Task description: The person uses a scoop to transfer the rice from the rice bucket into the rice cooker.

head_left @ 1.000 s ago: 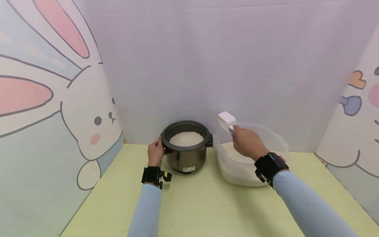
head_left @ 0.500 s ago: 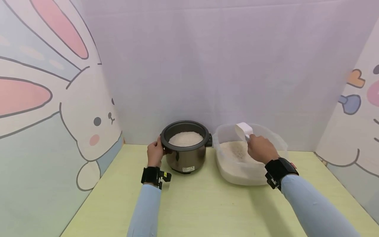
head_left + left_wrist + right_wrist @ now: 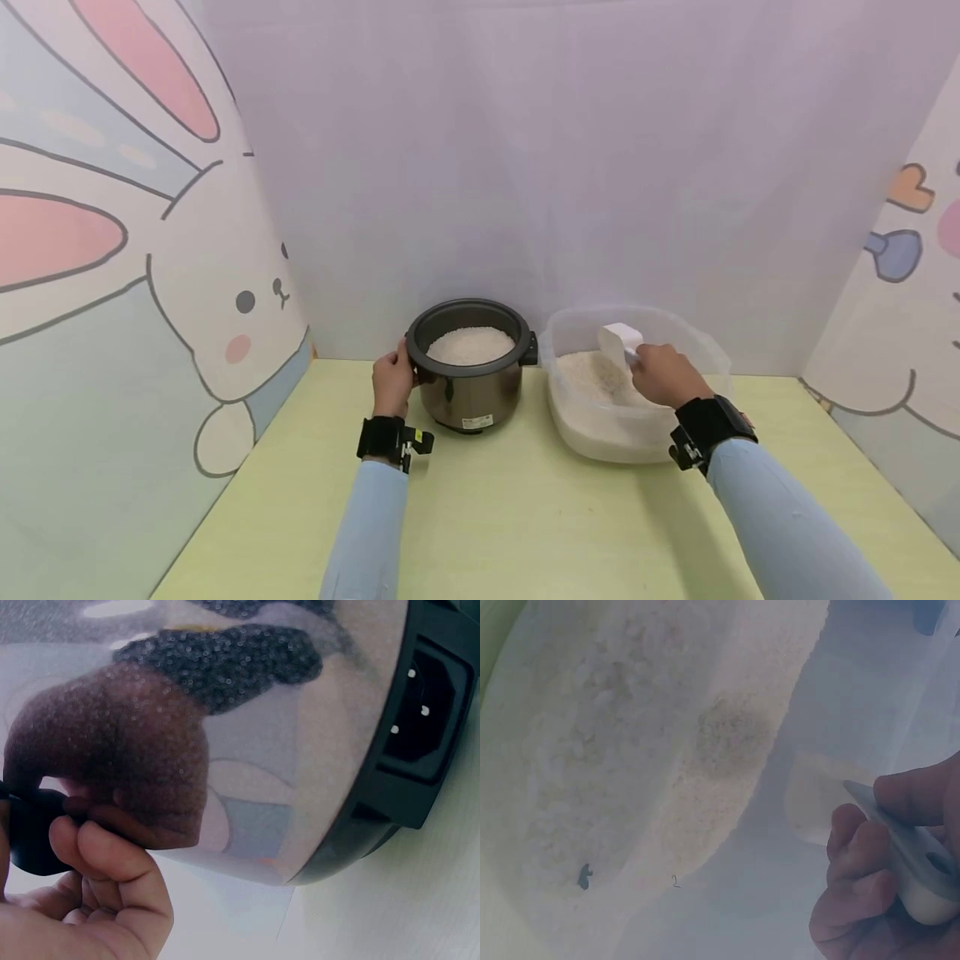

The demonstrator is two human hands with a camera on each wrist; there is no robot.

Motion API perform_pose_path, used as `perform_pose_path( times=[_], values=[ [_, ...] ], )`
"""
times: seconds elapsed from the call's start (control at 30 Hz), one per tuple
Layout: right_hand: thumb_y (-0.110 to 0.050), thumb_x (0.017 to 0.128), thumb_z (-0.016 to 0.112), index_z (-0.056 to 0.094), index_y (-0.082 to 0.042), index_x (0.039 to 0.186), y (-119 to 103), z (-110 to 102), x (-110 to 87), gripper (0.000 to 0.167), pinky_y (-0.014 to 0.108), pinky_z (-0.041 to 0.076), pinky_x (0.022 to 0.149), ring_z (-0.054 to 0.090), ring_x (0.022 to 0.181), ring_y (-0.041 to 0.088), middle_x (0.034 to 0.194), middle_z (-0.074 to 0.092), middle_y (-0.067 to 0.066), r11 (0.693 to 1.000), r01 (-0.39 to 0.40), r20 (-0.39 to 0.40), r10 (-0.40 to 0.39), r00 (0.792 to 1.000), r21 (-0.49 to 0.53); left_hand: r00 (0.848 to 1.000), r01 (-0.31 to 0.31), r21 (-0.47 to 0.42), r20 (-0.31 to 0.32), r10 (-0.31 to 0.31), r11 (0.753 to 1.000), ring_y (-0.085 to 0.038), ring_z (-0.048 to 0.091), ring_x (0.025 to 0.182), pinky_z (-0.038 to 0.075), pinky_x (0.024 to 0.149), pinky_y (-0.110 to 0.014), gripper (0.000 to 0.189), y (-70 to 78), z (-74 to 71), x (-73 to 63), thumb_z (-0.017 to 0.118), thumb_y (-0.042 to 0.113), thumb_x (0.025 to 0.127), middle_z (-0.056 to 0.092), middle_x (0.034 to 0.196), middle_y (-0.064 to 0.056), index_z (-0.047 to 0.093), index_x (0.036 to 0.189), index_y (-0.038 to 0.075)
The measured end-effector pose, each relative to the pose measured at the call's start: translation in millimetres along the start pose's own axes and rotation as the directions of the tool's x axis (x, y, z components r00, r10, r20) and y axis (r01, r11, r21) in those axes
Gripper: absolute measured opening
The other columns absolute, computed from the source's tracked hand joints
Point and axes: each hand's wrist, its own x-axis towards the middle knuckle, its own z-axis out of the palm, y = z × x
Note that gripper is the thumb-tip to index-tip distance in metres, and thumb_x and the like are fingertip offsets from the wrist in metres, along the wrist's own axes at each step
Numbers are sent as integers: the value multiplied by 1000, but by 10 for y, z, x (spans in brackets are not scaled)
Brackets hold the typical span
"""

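Observation:
A dark rice cooker (image 3: 471, 398) stands at the back with white rice (image 3: 471, 346) inside and no lid on it. My left hand (image 3: 393, 383) grips its black side handle (image 3: 34, 844), fingers curled under it in the left wrist view. To the right is a clear plastic bin (image 3: 622, 454) of rice (image 3: 588, 375). Over the bin my right hand (image 3: 670, 375) holds a white measuring scoop (image 3: 621, 337) by its handle (image 3: 907, 851). The scoop's cup is tilted, low inside the bin's rim, near a small hollow in the rice.
A pale yellow-green table (image 3: 510, 517) lies in front of both containers. Behind them hangs a plain lilac cloth (image 3: 495, 167), and rabbit-printed panels (image 3: 210, 333) stand at the sides. A power socket (image 3: 424, 712) shows on the cooker's side.
My right hand has moved the scoop right and down, from above the bin's left rim to inside the bin. My left hand has stayed on the cooker's handle.

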Motion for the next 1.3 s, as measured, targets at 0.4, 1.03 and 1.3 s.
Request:
perform_pose_path(
  times=[0.4,1.03,1.3],
  values=[
    [-3,101,46,59,7,99,89,72,16,16,40,38,65,48,66,24,79,56,13,998,-36,157,43,987,-50,1000,15,3,12,-15,1000,-12,61,61,57,66,-32,48,11,-5,-6,51,43,108,53,72,-3,59,81,5],
    [-4,102,46,56,-2,84,28,49,-21,21,34,30,61,30,60,16,68,36,2,1000,-14,278,10,960,12,1000,9,-1,8,-9,1000,-13,63,62,57,63,-29,47,1,-24,-16,50,42,108,52,72,-4,58,81,4],
    [-7,96,57,50,-12,72,54,80,36,26,31,30,61,32,59,12,66,35,-4,997,44,293,-59,954,57,1000,4,-3,7,-4,1000,-13,60,61,58,70,-38,47,10,-7,-3,50,43,108,53,73,-4,60,81,6]
  ],
)
